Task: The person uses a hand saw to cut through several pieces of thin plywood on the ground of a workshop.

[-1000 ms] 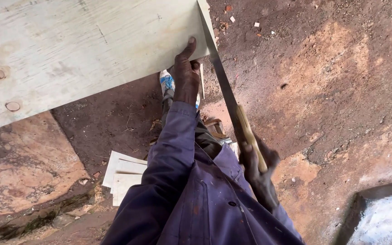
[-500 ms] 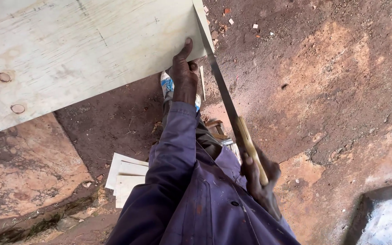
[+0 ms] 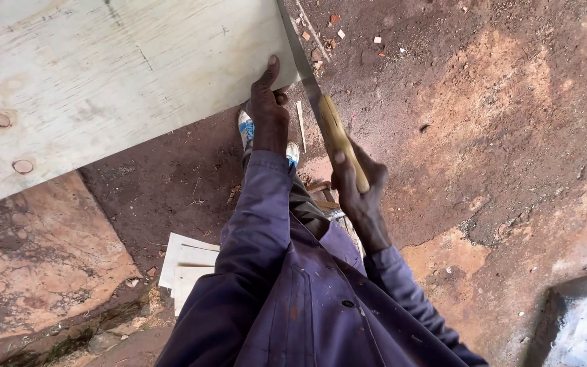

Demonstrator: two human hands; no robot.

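Head view, looking straight down. Landmark: the pale plywood board (image 3: 103,81), which fills the upper left, with two knots near its left edge.

Left hand (image 3: 268,102) at the board's lower right corner: thumb laid up on the top face, fingers curled under the edge, clamped on the board. Purple sleeve (image 3: 253,224) runs back from it toward the camera.

Hand saw: steel blade (image 3: 300,54) lies along the board's right edge, touching it, slanting from the top of frame down to the right. Its yellow wooden handle (image 3: 340,139) sits just right of the board's corner.

Right hand (image 3: 360,187) below and right of that corner, fist wrapped tight around the lower end of the handle.

Blue-and-white shoe (image 3: 246,126) beneath the board's corner, partly hidden by the left hand.

Stack of thin pale offcuts (image 3: 185,261) on the ground below the board's lower edge, beside the sleeve.

Reddish dirt ground (image 3: 497,122) right of the board, with small chips scattered near the blade's upper end.
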